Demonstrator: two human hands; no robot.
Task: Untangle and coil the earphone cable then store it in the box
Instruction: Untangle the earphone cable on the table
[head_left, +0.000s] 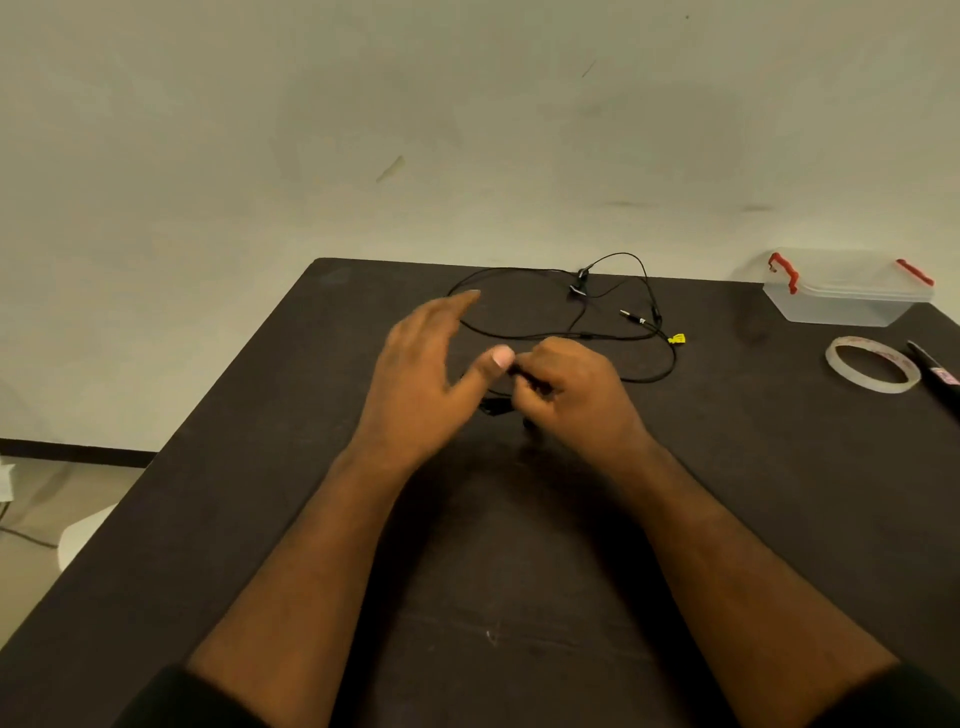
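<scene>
Earphone cable (566, 335) sprawls loose at 12 o'clock from our hands; light, floppy stuff. Our right hand (566, 395) pinches one end, left hand (421, 374) hangs open. Box (841, 301) sits at 2 o'clock.

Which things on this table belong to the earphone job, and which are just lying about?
Part of the job:
earphone cable, pinched by the right hand
left hand, open
clear box, lid on

Lying about:
tape roll
dark pen-like item
</scene>
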